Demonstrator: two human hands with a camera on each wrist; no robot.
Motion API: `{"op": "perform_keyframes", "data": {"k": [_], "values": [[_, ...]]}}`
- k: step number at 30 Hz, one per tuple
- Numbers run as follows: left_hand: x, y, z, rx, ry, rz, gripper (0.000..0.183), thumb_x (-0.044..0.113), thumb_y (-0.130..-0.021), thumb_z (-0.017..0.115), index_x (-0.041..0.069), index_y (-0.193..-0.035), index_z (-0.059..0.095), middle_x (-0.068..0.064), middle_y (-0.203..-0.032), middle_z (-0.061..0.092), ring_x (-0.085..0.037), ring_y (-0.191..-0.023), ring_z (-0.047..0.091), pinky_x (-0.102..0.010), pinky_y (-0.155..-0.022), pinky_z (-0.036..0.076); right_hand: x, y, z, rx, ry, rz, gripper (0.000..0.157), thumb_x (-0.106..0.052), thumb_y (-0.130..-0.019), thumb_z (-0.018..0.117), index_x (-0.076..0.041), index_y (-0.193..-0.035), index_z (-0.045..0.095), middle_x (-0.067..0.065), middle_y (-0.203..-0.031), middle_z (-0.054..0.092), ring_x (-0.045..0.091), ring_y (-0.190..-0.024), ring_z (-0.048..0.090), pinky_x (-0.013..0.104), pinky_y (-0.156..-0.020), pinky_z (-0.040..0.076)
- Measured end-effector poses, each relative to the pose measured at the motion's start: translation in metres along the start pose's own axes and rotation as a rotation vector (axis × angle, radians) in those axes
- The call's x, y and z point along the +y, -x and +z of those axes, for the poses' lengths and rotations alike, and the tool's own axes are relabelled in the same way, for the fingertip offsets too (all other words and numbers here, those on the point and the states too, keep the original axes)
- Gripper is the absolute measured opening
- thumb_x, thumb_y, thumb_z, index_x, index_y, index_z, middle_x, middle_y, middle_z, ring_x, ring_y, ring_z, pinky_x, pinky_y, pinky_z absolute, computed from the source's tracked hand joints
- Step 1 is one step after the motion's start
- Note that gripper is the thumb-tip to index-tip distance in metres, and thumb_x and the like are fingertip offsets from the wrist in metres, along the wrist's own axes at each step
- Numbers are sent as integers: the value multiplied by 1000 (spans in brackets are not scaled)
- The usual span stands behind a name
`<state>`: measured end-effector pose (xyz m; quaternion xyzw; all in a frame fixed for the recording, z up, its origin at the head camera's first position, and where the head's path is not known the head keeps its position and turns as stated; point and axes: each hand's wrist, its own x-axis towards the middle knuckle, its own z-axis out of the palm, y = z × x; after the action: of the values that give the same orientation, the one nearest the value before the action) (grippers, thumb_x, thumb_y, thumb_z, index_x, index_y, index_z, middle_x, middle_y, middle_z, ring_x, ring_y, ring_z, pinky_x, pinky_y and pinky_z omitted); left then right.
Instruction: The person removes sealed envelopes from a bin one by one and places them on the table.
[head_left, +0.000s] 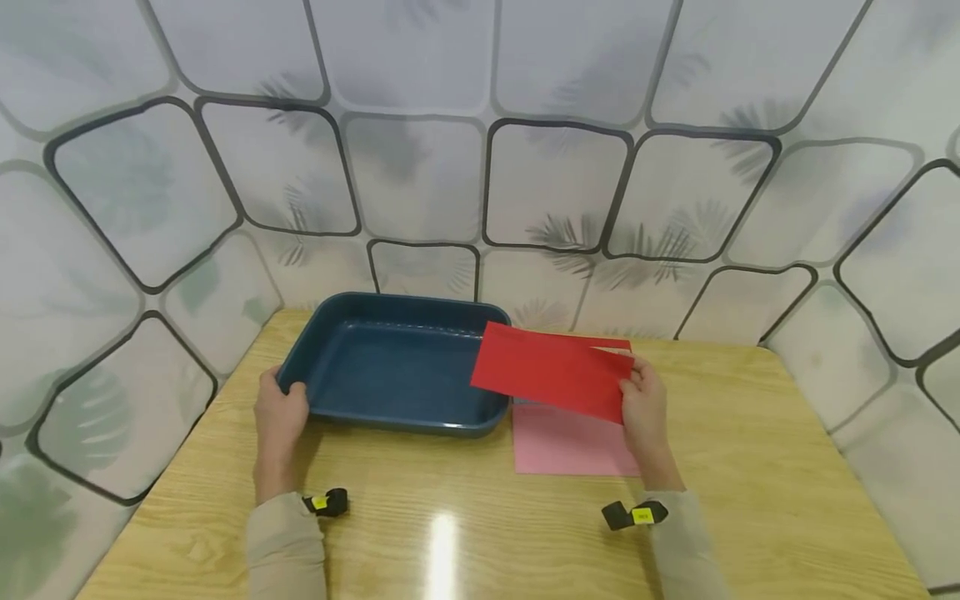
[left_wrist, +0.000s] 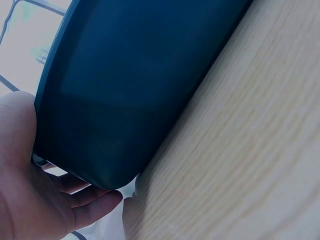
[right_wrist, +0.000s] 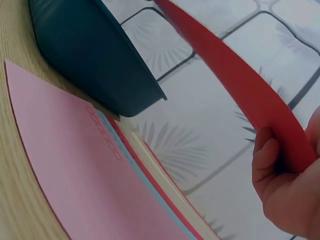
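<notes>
A dark blue rectangular plastic tray [head_left: 397,367] sits on the table at the back left, with only bare floor visible inside it. My left hand [head_left: 280,412] grips its left end, the thumb at the rim and the fingers reaching under in the left wrist view. My right hand [head_left: 645,408] pinches the right end of a red envelope [head_left: 551,371], which is raised and tilted. The envelope's left end overlaps the tray's right rim. Below it lies a pink envelope [right_wrist: 65,135] with small printed red boxes, on a stack of blue, red and cream ones partly hidden.
The pale wooden table [head_left: 480,533] extends in front and to the right. A patterned wall covering [head_left: 555,183] rises behind the table and along both sides. Each wrist wears a small dark camera on a band, such as the right wrist camera [head_left: 618,516].
</notes>
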<state>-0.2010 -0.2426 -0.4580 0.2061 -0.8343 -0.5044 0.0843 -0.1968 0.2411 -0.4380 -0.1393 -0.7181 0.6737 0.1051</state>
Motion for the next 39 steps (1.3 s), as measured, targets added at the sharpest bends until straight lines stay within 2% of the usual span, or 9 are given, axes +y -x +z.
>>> {"op": "perform_keyframes", "data": {"k": [4, 12, 15, 19, 24, 28, 34, 39], "values": [[1, 0, -1, 13, -4, 2, 57, 16, -98, 35, -4, -151, 26, -32, -151, 34, -46, -139, 34, -58, -113, 28, 0, 0, -9, -2, -58, 37, 43, 6, -99, 32, 3, -141, 41, 16, -128, 53, 4, -87, 62, 18, -73, 55], [0, 0, 1, 12, -3, 9, 57, 15, -98, 35, -4, -151, 26, -32, -150, 35, -46, -138, 35, -58, -112, 29, -2, -2, -25, 9, -65, 45, 41, 7, -99, 33, 5, -138, 43, 17, -131, 53, 2, -88, 63, 18, -73, 55], [0, 0, 1, 12, -4, 11, 57, 16, -98, 35, -4, -151, 26, -33, -150, 35, -46, -138, 35, -58, -112, 29, -2, -1, -29, 6, -65, 58, 40, 7, -98, 34, 4, -137, 44, 9, -124, 57, 1, -87, 63, 19, -72, 55], [1, 0, 1, 5, -7, 14, 57, 17, -99, 34, -4, -151, 26, -32, -151, 34, -46, -139, 34, -58, -113, 28, 0, 1, -34, 12, -71, 55, 38, 8, -98, 36, 4, -134, 46, -9, -104, 63, 2, -82, 64, 20, -68, 56], [0, 0, 0, 4, 1, 13, 57, 16, -99, 35, -5, -151, 26, -32, -151, 34, -46, -139, 34, -58, -113, 28, 6, 4, -42, 12, -29, 44, 36, 7, -97, 37, 5, -131, 48, -17, -93, 62, 2, -77, 62, 21, -65, 54], [0, 0, 0, -1, -1, 7, 57, 17, -99, 35, -4, -151, 26, -32, -151, 34, -46, -139, 34, -58, -113, 29, 14, 7, -52, 18, 3, 74, 36, 6, -96, 38, 4, -130, 49, -20, -89, 62, 3, -74, 61, 21, -62, 53], [2, 0, -1, -2, -15, 9, 58, 17, -99, 35, -4, -152, 24, -32, -152, 33, -47, -140, 33, -58, -113, 28, 20, 10, -67, 42, 86, 84, 41, 5, -92, 41, -1, -131, 52, -18, -83, 62, 4, -74, 56, 21, -58, 49], [3, 1, -1, -5, -8, 2, 58, 17, -100, 35, -4, -152, 23, -32, -153, 31, -47, -140, 32, -58, -113, 27, 19, 11, -72, 41, 129, 61, 42, 5, -90, 43, 0, -130, 53, -15, -78, 60, 5, -71, 54, 21, -56, 48]]}}
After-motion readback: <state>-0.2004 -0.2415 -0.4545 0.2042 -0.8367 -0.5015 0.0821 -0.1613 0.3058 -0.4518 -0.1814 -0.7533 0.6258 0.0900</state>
